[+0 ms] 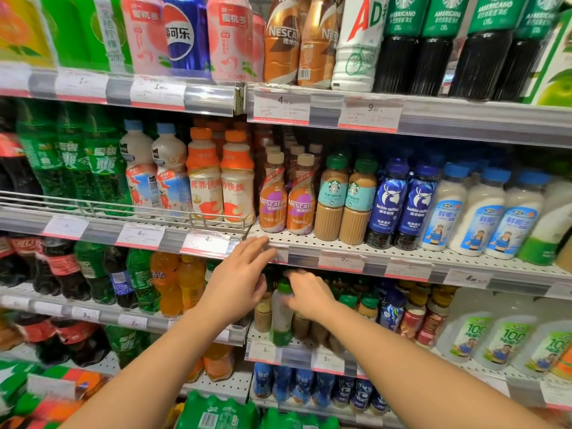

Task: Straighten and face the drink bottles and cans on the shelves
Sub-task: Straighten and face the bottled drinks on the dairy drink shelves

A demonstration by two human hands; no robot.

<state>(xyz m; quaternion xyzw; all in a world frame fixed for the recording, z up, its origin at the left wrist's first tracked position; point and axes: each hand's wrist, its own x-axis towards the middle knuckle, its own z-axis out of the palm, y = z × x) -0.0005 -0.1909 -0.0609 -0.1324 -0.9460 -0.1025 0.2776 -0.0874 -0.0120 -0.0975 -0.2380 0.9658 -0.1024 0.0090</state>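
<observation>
at about six o'clock of the view, two bare arms are raised toward the drink shelves. the left hand point(240, 278) is spread open, fingers straight, its fingertips laid against the price rail point(340, 260) of the middle shelf, just below the nescafe bottles point(286, 202); nothing is held in it. at its three o'clock, the right hand point(308, 297) is blurred, its fingers curled down around the green-capped bottle point(281, 317) on the shelf below, near the cap. that bottle is seen tilted slightly, at the front edge of its shelf, beside brown coffee bottles point(263, 314). at three o'clock of the nescafe pair, starbucks bottles point(343, 199) and blue luckin coffee bottles point(399, 205) are stood upright, labels forward. at nine o'clock, green sprite bottles point(80, 162) are ranged behind a wire rail point(123, 209).
</observation>
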